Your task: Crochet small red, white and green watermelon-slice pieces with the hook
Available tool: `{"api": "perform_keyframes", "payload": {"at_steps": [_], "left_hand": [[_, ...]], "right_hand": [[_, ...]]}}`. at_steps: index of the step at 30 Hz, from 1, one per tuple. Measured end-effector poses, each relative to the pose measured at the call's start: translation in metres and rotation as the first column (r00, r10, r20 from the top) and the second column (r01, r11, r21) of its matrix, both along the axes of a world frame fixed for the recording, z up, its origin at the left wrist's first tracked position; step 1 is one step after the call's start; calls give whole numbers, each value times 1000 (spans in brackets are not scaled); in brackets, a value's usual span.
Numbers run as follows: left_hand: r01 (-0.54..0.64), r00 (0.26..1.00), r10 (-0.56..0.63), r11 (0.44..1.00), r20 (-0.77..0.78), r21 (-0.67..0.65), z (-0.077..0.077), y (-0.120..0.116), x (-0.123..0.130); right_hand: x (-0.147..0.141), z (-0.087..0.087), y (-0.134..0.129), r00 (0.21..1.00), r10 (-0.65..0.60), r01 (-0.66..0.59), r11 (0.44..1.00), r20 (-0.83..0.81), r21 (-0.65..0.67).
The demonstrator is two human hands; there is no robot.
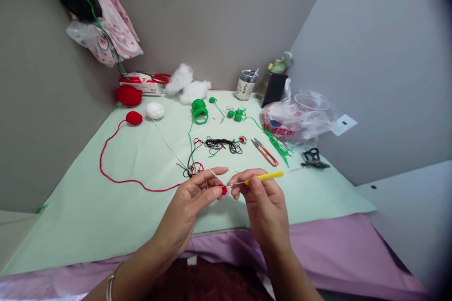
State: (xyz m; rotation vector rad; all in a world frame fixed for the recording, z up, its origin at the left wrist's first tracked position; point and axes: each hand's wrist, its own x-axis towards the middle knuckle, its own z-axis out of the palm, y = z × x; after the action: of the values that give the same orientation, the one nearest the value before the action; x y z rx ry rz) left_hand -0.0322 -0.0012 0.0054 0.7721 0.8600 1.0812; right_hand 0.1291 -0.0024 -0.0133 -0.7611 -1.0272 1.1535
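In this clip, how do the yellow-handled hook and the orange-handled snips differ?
The yellow-handled hook is in the right hand, while the orange-handled snips lie on the pale green surface. The hook has one thin shaft; the snips have two pointed blades. The hook runs nearly straight across the view, whereas the snips slant. Both have brightly coloured handles.

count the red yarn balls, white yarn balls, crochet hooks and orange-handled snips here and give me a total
Red yarn balls, one larger and one smaller: 2
White yarn ball: 1
Yellow-handled crochet hook, in the right hand: 1
Orange-handled snips: 1
Total: 5
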Motion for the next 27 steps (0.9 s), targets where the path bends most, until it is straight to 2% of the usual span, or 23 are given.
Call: {"api": "perform_keyframes", "payload": {"at_steps": [3,6,9,12,14,15,16,17,19,21,22,24,26,27], "left_hand": [[-9,1000,9,1000,-23,1,0,0,-1],[-27,998,28,999,-51,26,-2,-1,-2],[-67,991,77,993,-110,96,-5,-3,-1],[-107,986,122,986,-114,127,-5,-4,2],[-87,996,88,995,-26,53,-6,-4,4],[-53,998,54,999,42,-11,-6,-3,4],[-12,993,21,997,116,-79,-7,-2,4],[26,983,-1,990,184,-138,-7,-1,4],[58,964,-2,977,265,-204,-8,3,2],[32,967,19,980,255,-194,-6,5,1],[17,973,23,985,230,-171,-5,5,1],[-5,986,24,993,165,-118,-2,3,2],[-32,993,40,997,113,-72,1,1,4],[-47,994,52,997,96,-56,1,0,5]], "right_hand": [[1,3,-3,998,-11,9,999,67,41],[3,5,-9,956,-109,67,985,271,159],[4,5,-13,828,-264,76,927,495,368],[4,0,-15,651,-445,-8,806,614,592],[2,-5,-15,526,-558,-59,729,641,682],[2,-8,-15,486,-597,-63,704,638,707],[1,-9,-15,478,-611,-50,698,631,714],[1,-10,-15,508,-594,-18,717,624,697],[1,-7,-12,659,-496,94,800,565,592],[0,-2,-9,827,-353,164,896,439,412],[0,0,-8,880,-287,159,929,379,335],[-2,4,-5,926,-200,115,957,321,265],[-5,3,-5,916,-188,85,955,356,285],[-6,2,-5,891,-220,90,943,396,319]]}}
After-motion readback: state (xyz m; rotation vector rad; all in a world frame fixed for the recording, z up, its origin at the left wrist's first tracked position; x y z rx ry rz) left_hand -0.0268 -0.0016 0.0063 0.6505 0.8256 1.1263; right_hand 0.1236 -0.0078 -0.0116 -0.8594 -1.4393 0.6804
